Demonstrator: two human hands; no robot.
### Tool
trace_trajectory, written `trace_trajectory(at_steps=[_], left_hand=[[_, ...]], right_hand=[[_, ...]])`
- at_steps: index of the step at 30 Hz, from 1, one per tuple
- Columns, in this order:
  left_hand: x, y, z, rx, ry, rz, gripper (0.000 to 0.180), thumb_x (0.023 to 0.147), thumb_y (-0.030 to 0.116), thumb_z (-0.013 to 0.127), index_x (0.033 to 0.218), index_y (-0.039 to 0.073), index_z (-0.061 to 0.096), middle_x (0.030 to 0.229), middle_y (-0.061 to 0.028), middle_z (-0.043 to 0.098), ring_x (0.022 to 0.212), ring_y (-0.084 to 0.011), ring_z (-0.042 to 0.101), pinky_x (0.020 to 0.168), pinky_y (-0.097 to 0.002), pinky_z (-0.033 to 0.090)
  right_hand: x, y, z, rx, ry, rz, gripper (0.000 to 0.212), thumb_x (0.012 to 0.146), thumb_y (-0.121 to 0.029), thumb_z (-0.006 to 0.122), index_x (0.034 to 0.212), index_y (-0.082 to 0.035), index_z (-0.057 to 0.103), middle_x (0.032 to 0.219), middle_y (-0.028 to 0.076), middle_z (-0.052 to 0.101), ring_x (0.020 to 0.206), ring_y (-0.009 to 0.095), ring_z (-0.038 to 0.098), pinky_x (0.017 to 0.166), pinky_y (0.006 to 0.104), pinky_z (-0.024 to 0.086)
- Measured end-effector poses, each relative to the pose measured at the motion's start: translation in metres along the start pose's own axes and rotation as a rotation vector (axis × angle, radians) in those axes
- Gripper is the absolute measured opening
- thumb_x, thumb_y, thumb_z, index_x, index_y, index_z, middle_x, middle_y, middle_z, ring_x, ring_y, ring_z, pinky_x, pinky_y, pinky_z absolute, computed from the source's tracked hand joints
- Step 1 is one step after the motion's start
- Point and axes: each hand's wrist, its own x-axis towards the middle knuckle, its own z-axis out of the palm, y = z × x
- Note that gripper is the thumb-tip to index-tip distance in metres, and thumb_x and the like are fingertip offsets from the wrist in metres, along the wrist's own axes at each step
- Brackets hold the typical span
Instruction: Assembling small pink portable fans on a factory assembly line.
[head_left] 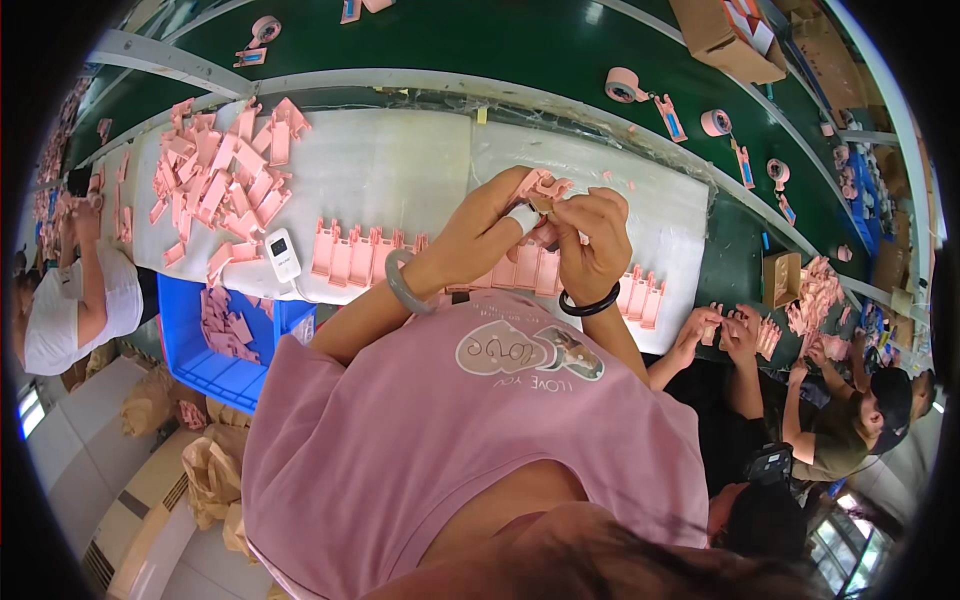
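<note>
My left hand (490, 225) and my right hand (597, 240) meet above the middle of the white-covered bench. Between them is a small pink plastic part (543, 186) with notched ends, pinched by the fingers of both. White wrapping covers one finger of my left hand. Fingers partly hide the held piece and whatever lies under it. Just below and on both sides of my hands, a row of similar pink parts (352, 258) stands side by side along the near bench edge. My forearms cover some of that row.
A loose heap of pink parts (222, 170) lies at the left, near a small white device (283, 256). Below it is a blue bin (205, 372) with more pieces. Beyond the bench rail runs a green conveyor (440, 45) carrying pink rolls. Co-workers sit at both sides.
</note>
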Motion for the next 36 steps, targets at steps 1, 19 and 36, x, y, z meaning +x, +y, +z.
trace_trajectory(at_steps=[1, 19, 36], left_hand=[[0.000, 0.001, -0.001, 0.000, -0.014, -0.019, 0.044, 0.076, -0.005, 0.036, 0.118, -0.003, 0.047, 0.099, -0.0099, 0.056, 0.087, -0.0139, 0.055, 0.074, -0.0260, 0.046], [-0.004, 0.008, 0.005, -0.008, -0.030, -0.057, 0.047, 0.074, -0.006, 0.034, 0.118, -0.004, 0.048, 0.099, -0.0119, 0.058, 0.087, -0.0175, 0.055, 0.081, -0.0306, 0.047], [-0.003, -0.010, 0.003, 0.187, 0.022, 0.090, 0.042, 0.084, -0.005, 0.042, 0.126, 0.000, 0.050, 0.113, -0.0061, 0.060, 0.093, -0.0087, 0.057, 0.068, -0.0201, 0.047]], right_hand=[[0.000, 0.001, 0.000, -0.001, 0.000, 0.001, 0.018, 0.073, -0.001, 0.072, 0.088, -0.009, 0.067, 0.083, 0.002, 0.066, 0.075, 0.018, 0.059, 0.085, 0.0384, 0.041], [-0.004, -0.001, -0.004, -0.069, -0.031, -0.048, 0.015, 0.077, -0.002, 0.071, 0.089, -0.007, 0.066, 0.081, 0.005, 0.064, 0.075, 0.020, 0.059, 0.087, 0.0403, 0.042], [0.002, 0.006, -0.005, 0.008, -0.095, -0.033, 0.021, 0.070, 0.002, 0.071, 0.088, -0.009, 0.066, 0.079, 0.003, 0.064, 0.073, 0.019, 0.058, 0.085, 0.0387, 0.041]])
